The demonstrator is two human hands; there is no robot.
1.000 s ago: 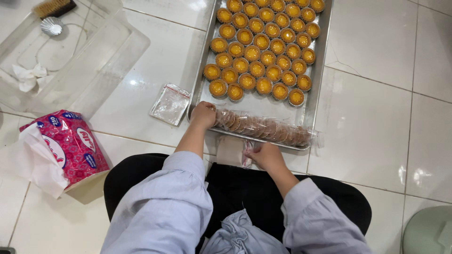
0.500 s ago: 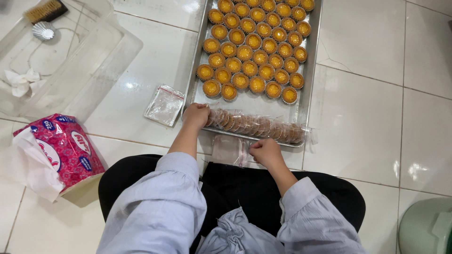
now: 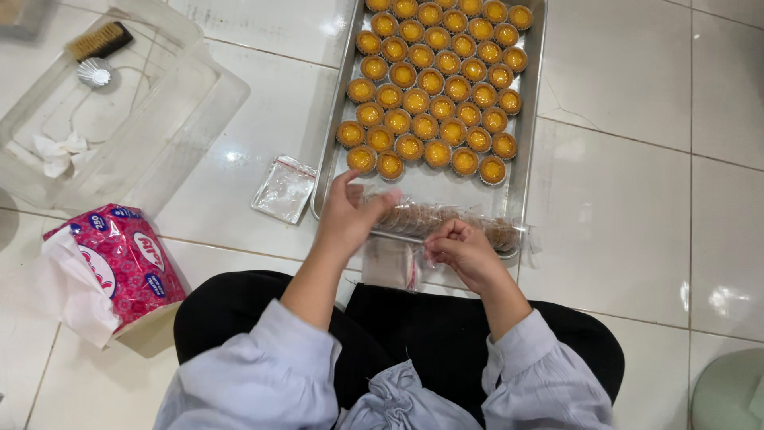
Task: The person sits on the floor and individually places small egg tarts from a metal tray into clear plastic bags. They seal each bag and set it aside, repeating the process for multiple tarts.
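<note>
Overall, a white tiled floor [image 3: 637,223] carries everything; its widest open room lies at three o'clock, right of the tray, with a narrower strip between tray and bin.

One clear plastic bin [image 3: 159,119] sits at ten o'clock, cut by the top and left edges of the view. Inside it: one brush [image 3: 97,40], one small fluted foil cup [image 3: 94,72], and some crumpled white paper [image 3: 56,151].

One steel tray [image 3: 521,151] runs from centre to twelve o'clock, its far end out of view. It holds rows of small yellow-filled tarts [image 3: 434,80], roughly forty visible; the tray's near strip is bare of tarts.

One pink tissue pack [image 3: 111,263] lies at eight o'clock, well apart from the tray.

One long clear sleeve of brown biscuits [image 3: 454,216] lies across the tray's near rim. The left hand [image 3: 350,215] is at its left end, fingers spread and partly lifted; contact cannot be told. The right hand [image 3: 465,251] is curled, pinching clear film just beside the sleeve.

Two small clear bags: one [image 3: 285,189] just left of the tray, one [image 3: 390,263] between the hands.
</note>
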